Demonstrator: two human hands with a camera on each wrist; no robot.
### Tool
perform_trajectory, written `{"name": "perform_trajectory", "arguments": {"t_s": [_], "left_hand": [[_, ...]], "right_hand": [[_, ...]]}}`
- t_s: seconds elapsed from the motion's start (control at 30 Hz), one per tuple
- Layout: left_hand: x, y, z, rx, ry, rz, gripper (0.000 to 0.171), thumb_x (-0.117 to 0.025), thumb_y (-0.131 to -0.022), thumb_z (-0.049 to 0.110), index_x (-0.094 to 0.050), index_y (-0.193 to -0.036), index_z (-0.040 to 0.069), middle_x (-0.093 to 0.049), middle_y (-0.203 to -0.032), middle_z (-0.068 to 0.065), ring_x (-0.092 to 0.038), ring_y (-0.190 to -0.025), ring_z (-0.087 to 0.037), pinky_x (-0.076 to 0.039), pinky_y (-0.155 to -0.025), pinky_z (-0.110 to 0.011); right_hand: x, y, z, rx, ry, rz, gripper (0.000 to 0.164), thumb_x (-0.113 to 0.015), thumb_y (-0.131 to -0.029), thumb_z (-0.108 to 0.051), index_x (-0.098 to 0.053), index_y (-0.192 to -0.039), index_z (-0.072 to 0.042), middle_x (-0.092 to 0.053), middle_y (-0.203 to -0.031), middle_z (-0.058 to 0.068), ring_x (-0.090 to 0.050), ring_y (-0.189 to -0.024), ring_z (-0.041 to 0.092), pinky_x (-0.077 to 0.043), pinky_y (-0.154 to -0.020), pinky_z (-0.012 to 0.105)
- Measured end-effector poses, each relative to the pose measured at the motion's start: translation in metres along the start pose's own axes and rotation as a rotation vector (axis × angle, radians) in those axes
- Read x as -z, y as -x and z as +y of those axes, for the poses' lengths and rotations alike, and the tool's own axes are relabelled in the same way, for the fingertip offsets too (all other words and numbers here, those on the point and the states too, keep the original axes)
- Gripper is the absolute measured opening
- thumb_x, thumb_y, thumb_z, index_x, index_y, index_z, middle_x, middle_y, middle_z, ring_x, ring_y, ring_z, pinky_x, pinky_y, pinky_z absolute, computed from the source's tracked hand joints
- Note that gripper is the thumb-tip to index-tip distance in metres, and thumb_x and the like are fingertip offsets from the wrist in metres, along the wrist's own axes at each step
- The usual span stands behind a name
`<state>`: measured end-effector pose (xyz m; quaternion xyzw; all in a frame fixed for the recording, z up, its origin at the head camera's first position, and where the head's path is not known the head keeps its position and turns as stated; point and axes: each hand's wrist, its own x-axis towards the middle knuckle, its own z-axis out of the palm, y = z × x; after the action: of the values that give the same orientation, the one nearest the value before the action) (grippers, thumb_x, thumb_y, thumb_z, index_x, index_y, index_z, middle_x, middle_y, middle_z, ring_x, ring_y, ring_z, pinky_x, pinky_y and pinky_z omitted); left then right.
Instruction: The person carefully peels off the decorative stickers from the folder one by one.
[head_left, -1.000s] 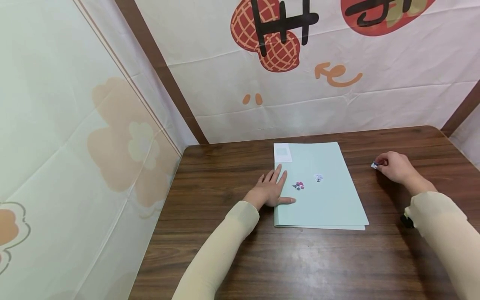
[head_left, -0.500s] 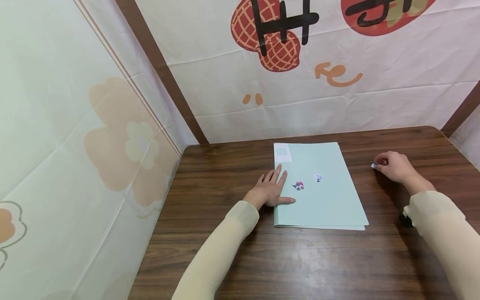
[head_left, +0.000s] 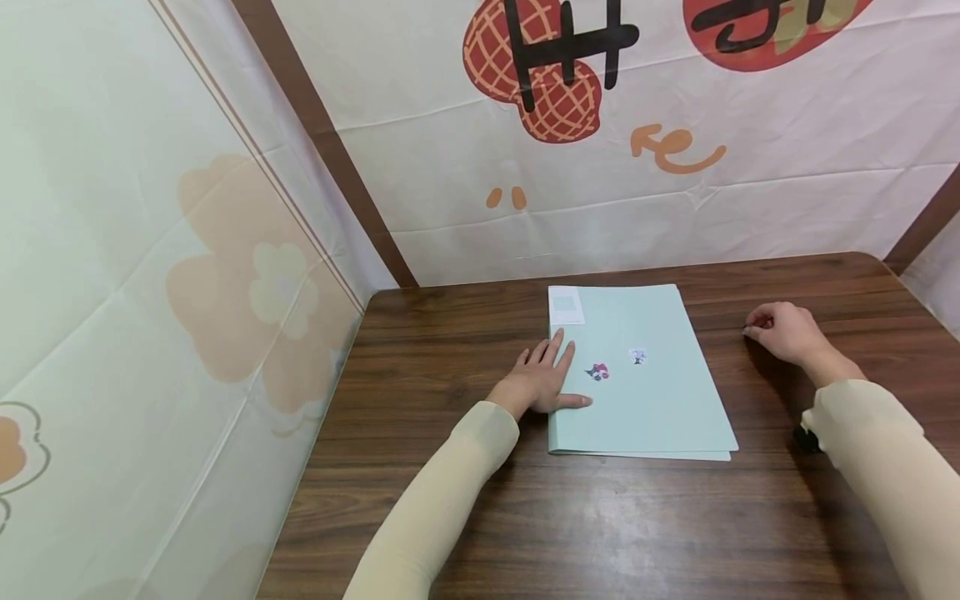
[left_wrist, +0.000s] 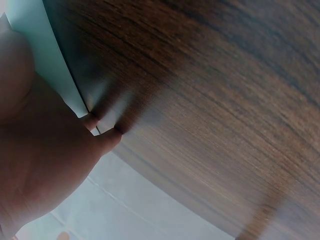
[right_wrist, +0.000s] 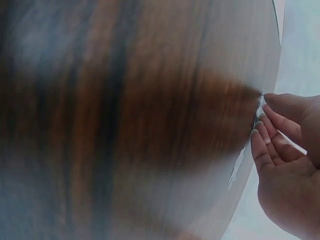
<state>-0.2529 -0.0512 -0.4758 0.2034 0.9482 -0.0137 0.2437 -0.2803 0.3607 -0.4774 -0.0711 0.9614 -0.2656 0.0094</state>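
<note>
The sticker [head_left: 745,329] has turned nearly from sight, pinched by the right hand [head_left: 786,332], two o'clock from the folder [head_left: 652,408]; that runs lengthwise six-to-twelve, the left hand [head_left: 540,384] spread wide on its nine-o'clock edge.

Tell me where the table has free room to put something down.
Bare wood shows on the table along the near edge of the folder, between the left sleeve and right sleeve, and left of the left hand. A narrower gap lies between the folder and the right hand. Crowded: the folder's left side, under the left hand.
</note>
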Motion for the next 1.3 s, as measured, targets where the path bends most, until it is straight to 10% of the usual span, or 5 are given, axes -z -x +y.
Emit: {"name": "perform_trajectory", "arguments": {"t_s": [0.67,1.3], "left_hand": [[0.002,0.005,0.002,-0.011,-0.017,0.038,0.102,-0.041,-0.094,0.080,0.008,-0.166,0.026,0.027,-0.169,0.001,0.001,-0.159,-0.025,-0.008,-0.127,-0.048],[0.004,0.004,0.003,0.012,-0.018,-0.007,0.102,-0.040,-0.095,0.079,0.013,-0.164,0.026,0.032,-0.167,0.002,0.006,-0.159,-0.024,-0.003,-0.127,-0.048]], "right_hand": [[0.000,-0.001,0.000,-0.003,-0.011,-0.026,0.027,-0.061,-0.098,-0.010,-0.062,-0.108,0.015,-0.064,-0.102,0.032,-0.060,-0.096,0.045,-0.046,-0.085,0.061],[0.000,-0.003,-0.036,0.170,0.010,-0.013,0.029,-0.063,-0.097,-0.008,-0.062,-0.114,0.016,-0.057,-0.107,0.034,-0.057,-0.098,0.044,-0.047,-0.082,0.062]]}}
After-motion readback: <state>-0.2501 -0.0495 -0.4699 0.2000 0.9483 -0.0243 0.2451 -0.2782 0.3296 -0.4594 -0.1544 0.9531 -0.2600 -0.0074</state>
